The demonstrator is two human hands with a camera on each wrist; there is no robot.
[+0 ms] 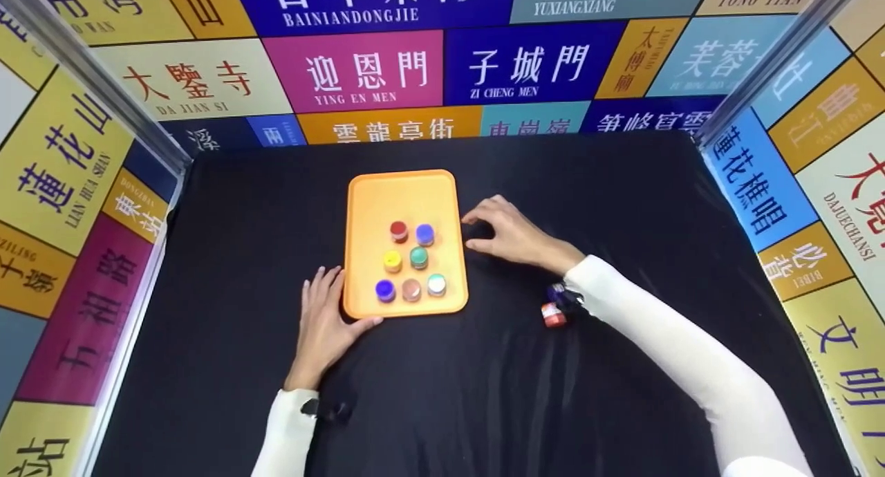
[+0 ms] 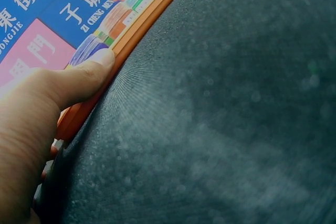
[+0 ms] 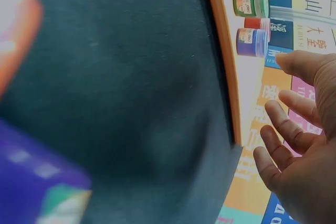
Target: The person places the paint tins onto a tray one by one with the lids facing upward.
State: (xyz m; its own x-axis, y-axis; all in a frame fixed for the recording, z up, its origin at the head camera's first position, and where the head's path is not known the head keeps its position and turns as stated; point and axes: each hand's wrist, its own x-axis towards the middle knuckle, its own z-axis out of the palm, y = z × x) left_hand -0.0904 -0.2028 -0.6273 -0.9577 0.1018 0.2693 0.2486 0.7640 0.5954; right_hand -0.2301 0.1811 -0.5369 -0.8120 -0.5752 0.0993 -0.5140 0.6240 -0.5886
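An orange tray (image 1: 401, 193) holds several small paint jars, among them a red jar (image 1: 398, 231), a yellow jar (image 1: 393, 260), a green jar (image 1: 419, 257) and a brown jar (image 1: 411, 290). My left hand (image 1: 325, 328) is at the tray's near left corner. Its fingers lie straight along the left side, and the thumb rests on the near rim, as the left wrist view shows. Just off the right edge, my right hand (image 1: 515, 235) hovers with fingers spread from the thumb and nothing between them. A purple jar (image 3: 252, 42) on the tray is nearest to it.
On the black cloth right of the tray lies an orange-red jar (image 1: 553, 315), beside a dark blue jar (image 1: 555, 292) partly hidden by the right wrist's camera. Panels with printed place names (image 1: 352, 69) wall in the table at the back and both sides.
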